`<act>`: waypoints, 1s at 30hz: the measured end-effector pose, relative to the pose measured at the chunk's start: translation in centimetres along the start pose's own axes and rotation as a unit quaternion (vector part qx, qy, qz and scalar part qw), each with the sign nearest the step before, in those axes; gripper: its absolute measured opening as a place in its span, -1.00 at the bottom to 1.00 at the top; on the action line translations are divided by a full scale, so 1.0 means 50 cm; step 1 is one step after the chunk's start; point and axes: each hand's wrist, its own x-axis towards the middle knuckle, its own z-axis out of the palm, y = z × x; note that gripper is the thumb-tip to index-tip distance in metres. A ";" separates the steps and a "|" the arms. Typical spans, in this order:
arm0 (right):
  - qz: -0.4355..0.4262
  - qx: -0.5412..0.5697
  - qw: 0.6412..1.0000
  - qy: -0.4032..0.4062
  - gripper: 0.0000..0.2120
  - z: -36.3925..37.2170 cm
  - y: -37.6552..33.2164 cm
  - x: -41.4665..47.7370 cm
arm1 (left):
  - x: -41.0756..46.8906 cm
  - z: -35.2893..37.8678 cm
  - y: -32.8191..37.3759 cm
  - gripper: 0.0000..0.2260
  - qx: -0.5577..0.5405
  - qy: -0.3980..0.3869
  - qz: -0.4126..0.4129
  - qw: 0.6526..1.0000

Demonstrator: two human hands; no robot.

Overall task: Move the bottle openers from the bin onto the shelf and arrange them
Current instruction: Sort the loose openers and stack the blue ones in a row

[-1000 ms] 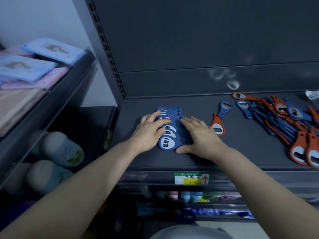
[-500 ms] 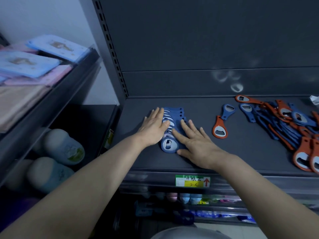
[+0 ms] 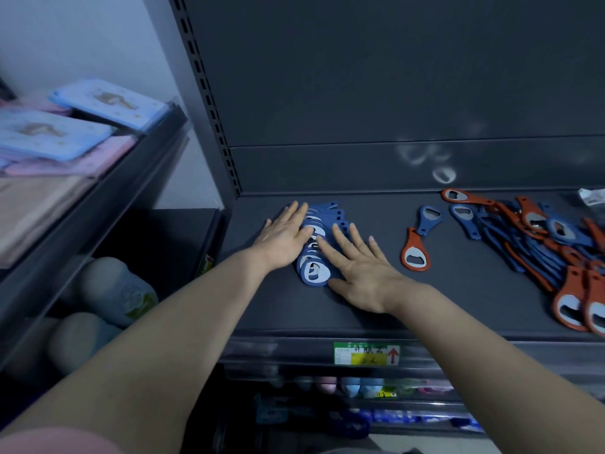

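Bare shelf (image 3: 386,211) lies open between the blue row (image 3: 314,273) and two loose openers (image 3: 415,253). A tangled pile (image 3: 556,231) crowds the right.

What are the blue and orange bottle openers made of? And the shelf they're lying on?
Blue bottle openers: the bodies look like matte plastic, evenly coloured. Each head holds a pale insert, probably metal, judging by its light grey sheen.
Orange bottle opener: same look, orange plastic round a pale, likely metal, insert.
Shelf: probably painted metal. It is dark grey, smooth and flat, but the picture cannot settle it.
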 end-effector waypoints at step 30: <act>0.070 -0.001 0.997 0.025 -0.47 -0.100 0.076 0.238 | 0.040 -0.026 0.012 -0.66 -0.045 0.120 0.024 0.991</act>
